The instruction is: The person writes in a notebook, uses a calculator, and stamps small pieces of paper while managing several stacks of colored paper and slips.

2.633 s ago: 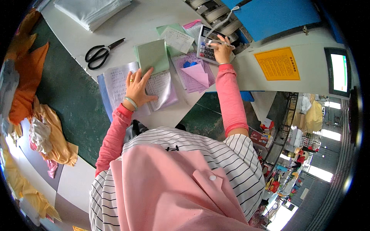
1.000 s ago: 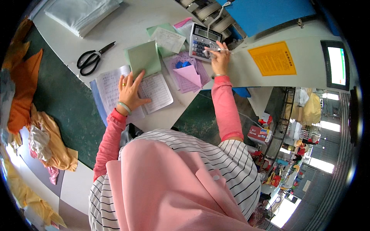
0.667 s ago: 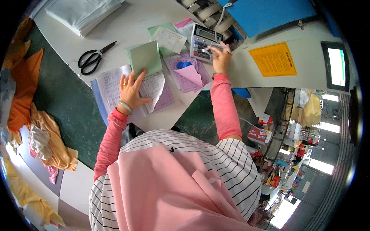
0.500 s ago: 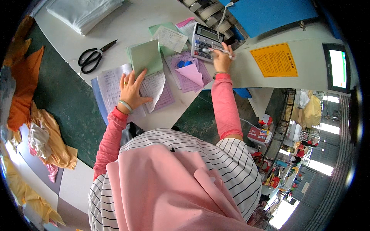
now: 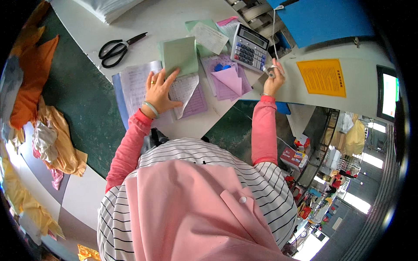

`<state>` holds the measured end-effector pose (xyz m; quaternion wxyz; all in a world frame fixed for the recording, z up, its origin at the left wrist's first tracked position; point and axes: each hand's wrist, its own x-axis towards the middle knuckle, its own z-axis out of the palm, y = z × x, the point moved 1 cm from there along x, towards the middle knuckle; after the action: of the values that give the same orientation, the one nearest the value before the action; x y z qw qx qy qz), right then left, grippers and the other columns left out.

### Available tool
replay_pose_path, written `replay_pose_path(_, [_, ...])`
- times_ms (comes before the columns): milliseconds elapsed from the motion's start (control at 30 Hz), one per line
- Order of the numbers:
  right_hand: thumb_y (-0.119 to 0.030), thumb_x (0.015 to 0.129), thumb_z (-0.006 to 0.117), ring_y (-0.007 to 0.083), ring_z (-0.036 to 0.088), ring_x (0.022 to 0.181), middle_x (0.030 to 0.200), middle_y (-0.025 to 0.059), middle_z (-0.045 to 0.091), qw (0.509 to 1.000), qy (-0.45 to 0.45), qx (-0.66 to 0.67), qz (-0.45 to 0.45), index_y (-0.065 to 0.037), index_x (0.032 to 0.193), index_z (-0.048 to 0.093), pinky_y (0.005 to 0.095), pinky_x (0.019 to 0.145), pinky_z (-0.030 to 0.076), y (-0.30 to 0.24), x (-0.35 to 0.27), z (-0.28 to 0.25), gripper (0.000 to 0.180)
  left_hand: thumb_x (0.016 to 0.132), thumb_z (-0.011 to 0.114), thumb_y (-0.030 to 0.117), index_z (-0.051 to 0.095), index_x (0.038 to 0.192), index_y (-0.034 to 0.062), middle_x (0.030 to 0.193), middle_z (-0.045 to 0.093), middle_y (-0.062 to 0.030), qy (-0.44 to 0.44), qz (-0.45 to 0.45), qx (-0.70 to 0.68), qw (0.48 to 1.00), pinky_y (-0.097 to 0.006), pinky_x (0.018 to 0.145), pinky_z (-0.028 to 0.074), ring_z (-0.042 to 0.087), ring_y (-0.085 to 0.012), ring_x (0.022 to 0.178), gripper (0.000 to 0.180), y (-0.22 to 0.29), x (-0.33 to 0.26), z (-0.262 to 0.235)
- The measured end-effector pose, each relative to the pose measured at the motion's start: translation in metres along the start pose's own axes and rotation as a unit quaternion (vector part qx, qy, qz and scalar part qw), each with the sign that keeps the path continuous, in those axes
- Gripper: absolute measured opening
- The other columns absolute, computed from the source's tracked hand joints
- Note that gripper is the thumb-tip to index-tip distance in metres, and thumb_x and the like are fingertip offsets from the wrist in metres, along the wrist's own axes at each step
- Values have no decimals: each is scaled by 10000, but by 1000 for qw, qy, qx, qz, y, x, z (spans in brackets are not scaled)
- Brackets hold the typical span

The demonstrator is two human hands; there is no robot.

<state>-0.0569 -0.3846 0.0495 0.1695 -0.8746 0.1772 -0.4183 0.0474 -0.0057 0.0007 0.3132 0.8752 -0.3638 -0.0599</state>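
Note:
My left hand (image 5: 159,93) lies with spread fingers on an open notebook (image 5: 136,85). Its fingertips rest at the lower edge of a green sheet (image 5: 180,56), and its thumb is on a handwritten white page (image 5: 185,91) with a curling edge. My right hand (image 5: 274,80) is closed around what looks like a white pen (image 5: 271,71), beside the lower right corner of a grey calculator (image 5: 250,48). A white cord (image 5: 274,32) hangs down to this hand; whether it is tied to the pen I cannot tell. Pink slips (image 5: 228,81) with small blue pieces (image 5: 221,68) lie between my hands.
Black-handled scissors (image 5: 119,48) lie left of the notebook. A stack of white plastic bags (image 5: 106,8) is at the far left of the table. A yellow notice (image 5: 322,77) and a screen (image 5: 386,93) are on the machine at right. Orange cloth (image 5: 37,82) hangs at left.
My right hand has moved off the calculator keys to the right of its lower corner, pen still in it. My left hand keeps its place on the papers. The whole view has shifted slightly.

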Motion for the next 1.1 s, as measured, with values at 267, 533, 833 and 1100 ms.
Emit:
replay_pose_path(267, [94,657,473,261,468,1076,1115,90,540,997,-65,-43,-4,-213,1062,663,354,932,345,29,-30,0,543,380,824,411,275,1370,252,1309,349,-158,-27,-19,27,999,-546,1043,55,291,-317,1255,1142,10,2,-6])
replay_pose_path(533, [89,622,534,281,418,1147,1149,65,519,991,-97,-82,-32,-262,974,692,388,979,306,3,-18,9,522,358,830,412,227,1388,253,1335,308,-127,-41,-26,37,998,-579,1025,47,257,-304,1274,1205,13,1,-7])
replay_pose_path(833, [2,636,594,288,378,1184,1178,41,521,980,-106,-158,-64,-279,845,708,436,1007,234,-4,0,30,368,351,825,398,226,1393,236,1340,304,-117,-29,-13,26,999,-584,1019,60,255,-305,1274,1212,10,1,-5])
replay_pose_path(1100, [-46,656,620,288,352,1225,1224,29,510,966,-154,-191,-88,-290,799,703,558,1047,64,-32,4,55,295,346,818,407,225,1394,235,1347,298,-115,-23,-5,27,999,-581,1020,56,250,-311,1277,1216,10,1,-4])
